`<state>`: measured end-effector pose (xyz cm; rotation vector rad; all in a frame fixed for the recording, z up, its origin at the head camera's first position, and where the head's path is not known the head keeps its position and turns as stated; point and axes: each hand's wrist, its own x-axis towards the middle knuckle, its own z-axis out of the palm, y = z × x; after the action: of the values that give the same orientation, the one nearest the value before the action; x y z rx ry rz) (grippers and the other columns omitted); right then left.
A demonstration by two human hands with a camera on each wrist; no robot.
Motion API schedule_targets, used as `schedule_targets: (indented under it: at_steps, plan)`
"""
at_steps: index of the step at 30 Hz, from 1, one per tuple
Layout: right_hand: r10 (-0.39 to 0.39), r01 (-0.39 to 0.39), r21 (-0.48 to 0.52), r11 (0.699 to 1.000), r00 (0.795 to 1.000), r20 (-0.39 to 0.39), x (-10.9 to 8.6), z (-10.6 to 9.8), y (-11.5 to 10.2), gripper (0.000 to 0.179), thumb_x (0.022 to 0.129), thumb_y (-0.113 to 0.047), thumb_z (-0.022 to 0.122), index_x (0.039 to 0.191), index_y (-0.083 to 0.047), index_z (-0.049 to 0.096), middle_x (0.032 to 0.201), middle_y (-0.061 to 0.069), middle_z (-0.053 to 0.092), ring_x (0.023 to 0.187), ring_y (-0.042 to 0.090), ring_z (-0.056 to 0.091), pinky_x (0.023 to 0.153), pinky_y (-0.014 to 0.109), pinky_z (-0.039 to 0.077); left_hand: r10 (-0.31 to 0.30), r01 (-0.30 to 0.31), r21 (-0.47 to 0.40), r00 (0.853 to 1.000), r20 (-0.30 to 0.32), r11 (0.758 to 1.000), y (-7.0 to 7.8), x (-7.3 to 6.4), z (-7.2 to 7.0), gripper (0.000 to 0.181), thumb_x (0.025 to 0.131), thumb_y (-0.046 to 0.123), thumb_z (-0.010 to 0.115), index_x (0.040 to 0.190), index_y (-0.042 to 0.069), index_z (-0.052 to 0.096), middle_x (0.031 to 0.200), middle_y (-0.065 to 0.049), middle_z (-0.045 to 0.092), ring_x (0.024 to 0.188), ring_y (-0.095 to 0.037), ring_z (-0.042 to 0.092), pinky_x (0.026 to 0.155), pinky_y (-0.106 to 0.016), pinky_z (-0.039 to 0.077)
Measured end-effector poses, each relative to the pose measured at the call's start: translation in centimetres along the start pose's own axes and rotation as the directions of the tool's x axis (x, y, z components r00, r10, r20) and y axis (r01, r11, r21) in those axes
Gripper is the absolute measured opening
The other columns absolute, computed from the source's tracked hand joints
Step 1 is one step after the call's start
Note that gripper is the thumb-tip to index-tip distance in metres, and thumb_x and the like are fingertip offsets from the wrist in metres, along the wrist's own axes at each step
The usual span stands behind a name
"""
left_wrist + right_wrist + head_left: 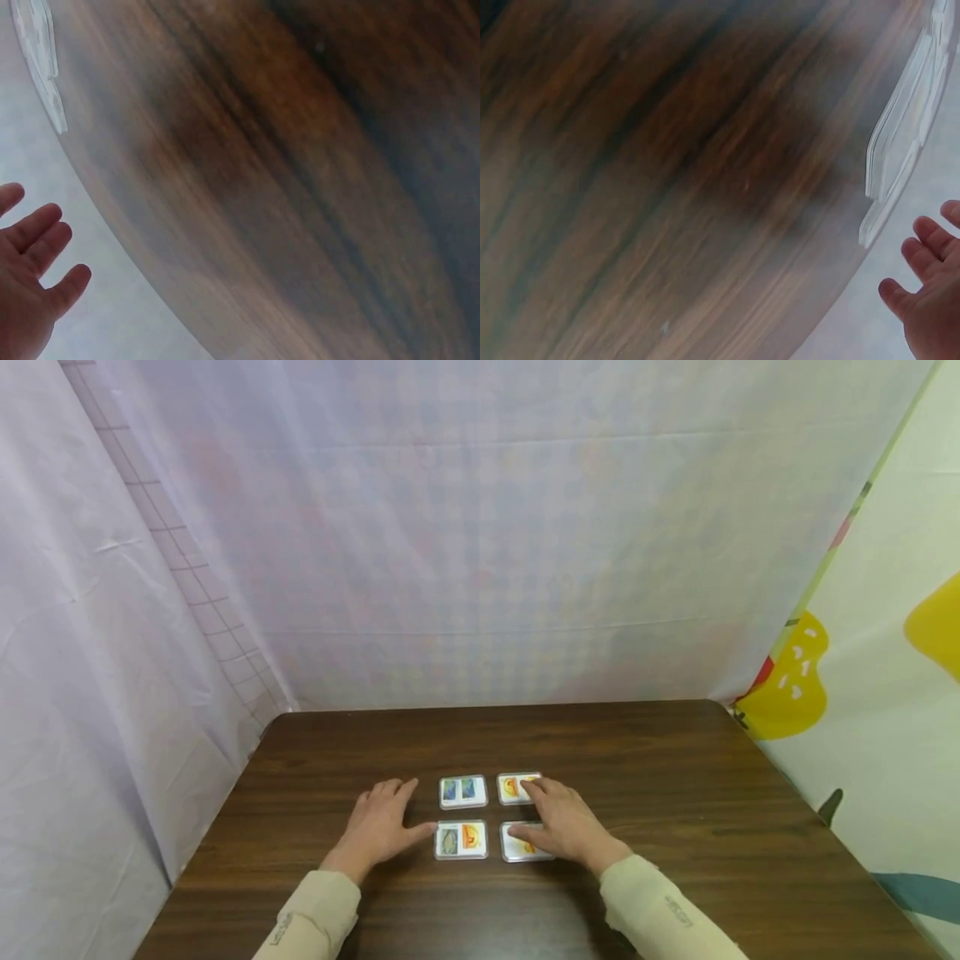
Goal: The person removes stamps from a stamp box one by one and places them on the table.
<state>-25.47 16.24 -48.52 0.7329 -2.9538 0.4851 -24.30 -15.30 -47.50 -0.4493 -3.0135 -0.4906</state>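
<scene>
Surface (480, 739): big and brown.
Right hand (564, 822): nearer, fingers spread over the right two cards (509, 788), gripping nothing (touching? I can't tell).
Left hand (377, 828): spread, gripping nothing, thumb by the near left card (461, 841).
Cards (462, 792): four, flat, longest side to side; left two between the hands.

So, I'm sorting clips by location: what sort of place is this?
Probably a makeshift curtained booth: a wood-grain table with a pale hanging sheet behind and a yellow-patterned curtain alongside.
</scene>
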Motion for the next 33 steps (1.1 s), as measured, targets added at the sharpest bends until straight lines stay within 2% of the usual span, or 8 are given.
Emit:
schedule_targets:
  at_steps: [8, 17, 26, 33]
  plan:
    - [-0.046, 0.046, 0.009, 0.999, 0.999, 0.005, 0.2, 0.6, -1.0, 0.081, 0.082, -0.057, 0.072, 0.138, -0.002, 0.052, 0.136, 0.023, 0.052, 0.128, 0.044, 0.047, 0.106, 0.058, 0.035, 0.033, -0.033, -0.030, 0.999, 0.019, 0.999, 0.2, -0.1, 0.4, 0.086, 0.083, 0.061, 0.069, 0.144, 0.005, 0.048, 0.138, -0.021, 0.051, 0.130, -0.041, 0.044, 0.108, -0.060, 0.031]
    - [-0.092, 0.092, 0.046, 0.995, 0.996, 0.014, 0.3, 1.6, -1.8, 0.084, 0.078, -0.061, 0.073, 0.137, -0.004, 0.054, 0.137, 0.022, 0.051, 0.126, 0.042, 0.049, 0.105, 0.057, 0.036, 0.076, -0.074, -0.052, 0.996, 0.040, 0.996, 0.3, -0.1, 1.3, 0.083, 0.080, 0.061, 0.072, 0.141, 0.008, 0.052, 0.135, -0.016, 0.053, 0.127, -0.037, 0.047, 0.107, -0.058, 0.034]
    - [-0.153, 0.154, 0.027, 0.988, 0.988, -0.014, 0.6, 2.4, -2.3, 0.080, 0.076, -0.060, 0.076, 0.132, -0.006, 0.058, 0.128, 0.015, 0.057, 0.116, 0.035, 0.056, 0.101, 0.053, 0.042, 0.147, -0.138, -0.110, 0.986, 0.077, 0.984, 0.7, -0.2, 1.7, 0.083, 0.078, 0.057, 0.076, 0.140, 0.007, 0.053, 0.130, -0.015, 0.056, 0.124, -0.036, 0.049, 0.106, -0.058, 0.035]
    - [-0.137, 0.137, 0.040, 0.990, 0.991, 0.001, 0.8, 2.5, -2.9, 0.081, 0.075, -0.059, 0.077, 0.134, -0.007, 0.058, 0.128, 0.013, 0.057, 0.118, 0.033, 0.055, 0.102, 0.053, 0.041, 0.183, -0.171, -0.119, 0.978, 0.100, 0.978, 1.0, -0.1, 1.9, 0.085, 0.076, 0.059, 0.076, 0.139, 0.006, 0.054, 0.127, -0.013, 0.057, 0.122, -0.034, 0.050, 0.106, -0.057, 0.035]
